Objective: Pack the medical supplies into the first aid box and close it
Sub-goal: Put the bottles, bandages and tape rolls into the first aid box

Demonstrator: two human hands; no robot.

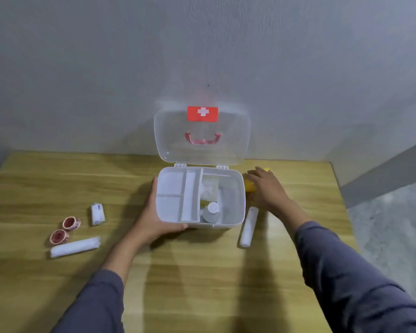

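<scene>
The white first aid box (241,186) stands open mid-table, its clear lid (202,150) with a red cross label upright against the wall. A divided white tray fills its left half; a white capped bottle (211,211) and clear packets lie in its right half. My left hand (154,217) grips the box's front left corner. My right hand (267,186) rests over a yellow object (249,185) just right of the box, which it mostly hides. A white gauze roll (249,227) lies by the box's right front corner.
On the wooden table (202,272) to the left lie a long gauze roll (75,247), a small wrapped bandage (97,213) and two red tape rolls (64,229). The table's right edge drops to a speckled floor. A grey wall stands behind.
</scene>
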